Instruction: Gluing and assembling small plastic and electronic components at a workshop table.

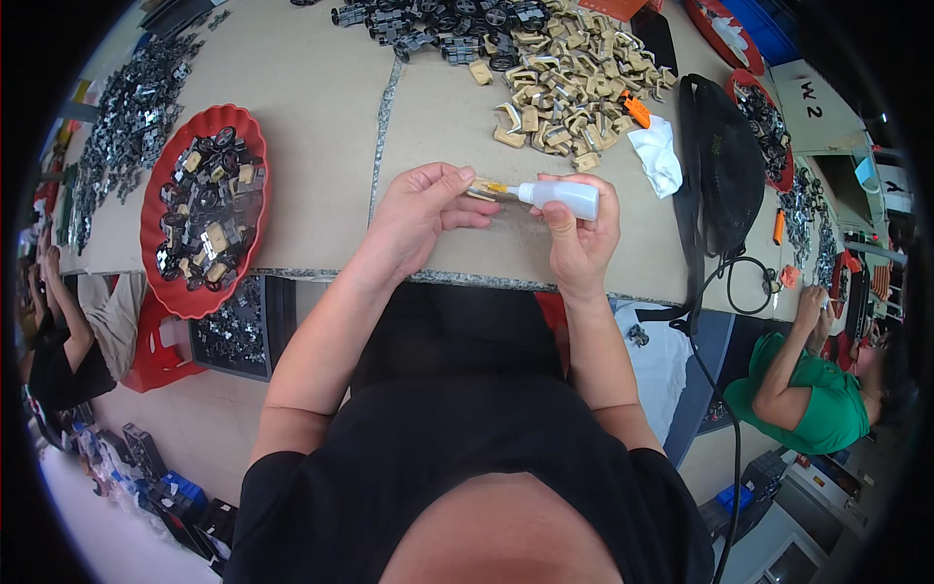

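Near the table's front edge, my left hand (428,209) pinches a small tan plastic part (482,192) between thumb and fingers. My right hand (587,238) is wrapped round a small white squeeze bottle (567,199), tilted sideways with its narrow nozzle pointing left. The nozzle tip reaches the tan part; whether they touch I cannot make out. Beyond my hands lies a heap of similar tan clip-shaped parts (559,92). Black toy-like parts with wheels (457,24) are piled beside that heap.
A red scalloped tray (156,258) of mixed parts stands at the left, near a pile of grey parts (136,117). To the right lie a crumpled tissue (658,156), an orange-handled tool (637,110) and a black bag (725,165). A co-worker in green (817,394) sits farther right.
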{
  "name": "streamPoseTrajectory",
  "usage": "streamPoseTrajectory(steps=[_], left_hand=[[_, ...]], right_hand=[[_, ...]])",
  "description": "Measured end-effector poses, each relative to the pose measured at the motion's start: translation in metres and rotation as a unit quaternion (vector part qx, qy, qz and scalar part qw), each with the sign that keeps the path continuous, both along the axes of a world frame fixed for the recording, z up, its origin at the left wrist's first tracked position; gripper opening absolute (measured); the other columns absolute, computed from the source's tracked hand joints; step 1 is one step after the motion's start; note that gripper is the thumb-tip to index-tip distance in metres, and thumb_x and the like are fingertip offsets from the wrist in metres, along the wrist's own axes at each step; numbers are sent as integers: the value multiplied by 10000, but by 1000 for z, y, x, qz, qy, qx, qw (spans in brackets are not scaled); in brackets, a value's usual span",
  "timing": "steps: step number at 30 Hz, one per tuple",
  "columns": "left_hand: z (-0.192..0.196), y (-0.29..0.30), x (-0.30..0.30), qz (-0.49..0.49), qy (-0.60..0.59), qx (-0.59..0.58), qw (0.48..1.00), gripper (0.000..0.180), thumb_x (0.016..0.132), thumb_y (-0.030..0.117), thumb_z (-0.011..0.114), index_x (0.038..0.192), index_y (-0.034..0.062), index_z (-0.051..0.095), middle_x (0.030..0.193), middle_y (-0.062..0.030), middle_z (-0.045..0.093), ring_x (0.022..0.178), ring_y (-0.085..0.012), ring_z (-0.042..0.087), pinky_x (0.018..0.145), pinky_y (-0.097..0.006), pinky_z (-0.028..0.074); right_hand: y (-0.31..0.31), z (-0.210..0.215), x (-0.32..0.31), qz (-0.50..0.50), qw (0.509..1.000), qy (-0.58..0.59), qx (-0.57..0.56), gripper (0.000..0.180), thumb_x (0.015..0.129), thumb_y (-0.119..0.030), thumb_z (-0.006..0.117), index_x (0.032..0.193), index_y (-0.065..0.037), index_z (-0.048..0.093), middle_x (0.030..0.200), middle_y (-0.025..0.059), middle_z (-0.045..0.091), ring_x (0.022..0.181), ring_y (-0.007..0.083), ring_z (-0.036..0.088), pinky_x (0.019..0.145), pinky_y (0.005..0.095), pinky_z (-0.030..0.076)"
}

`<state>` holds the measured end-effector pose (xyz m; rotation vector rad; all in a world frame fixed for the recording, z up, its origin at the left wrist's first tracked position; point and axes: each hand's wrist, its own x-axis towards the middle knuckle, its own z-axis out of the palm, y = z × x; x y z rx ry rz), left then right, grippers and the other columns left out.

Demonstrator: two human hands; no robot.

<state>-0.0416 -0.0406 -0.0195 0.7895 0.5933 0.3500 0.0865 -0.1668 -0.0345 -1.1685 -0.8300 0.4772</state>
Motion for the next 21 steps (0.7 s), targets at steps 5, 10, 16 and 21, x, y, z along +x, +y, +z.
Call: streamPoseTrajectory(steps=[5,10,16,21], left_hand=[[-1,0,0,-1,1,-1,1000,172,907,157,488,848,0,527,855,-162,623,771,-204,648,655,-267,539],[-1,1,0,1,5,-4,1000,172,907,156,487,857,-3,528,858,-162,622,771,-204,648,656,-267,540],[0,1,0,-3,2,-4,1000,169,907,154,486,859,-3,528,864,-160,620,776,-204,647,655,-268,540],[0,1,0,-3,8,-2,1000,166,905,154,488,856,0,527,858,-157,620,774,-203,647,654,-268,541]], right_hand=[[-1,0,-1,0,1000,-22,-2,305,841,-136,605,1045,0,423,984,184,571,727,150,572,679,266,483],[1,-1,0,-9,1000,-29,1,313,843,-144,605,1049,3,422,975,179,569,728,152,575,676,264,482],[-1,1,-1,-6,1000,-25,-9,323,840,-159,611,1045,4,421,973,179,568,729,156,576,679,267,481],[0,0,-1,-5,1000,0,4,322,821,-132,635,1034,10,439,982,157,577,843,161,573,752,266,471]])
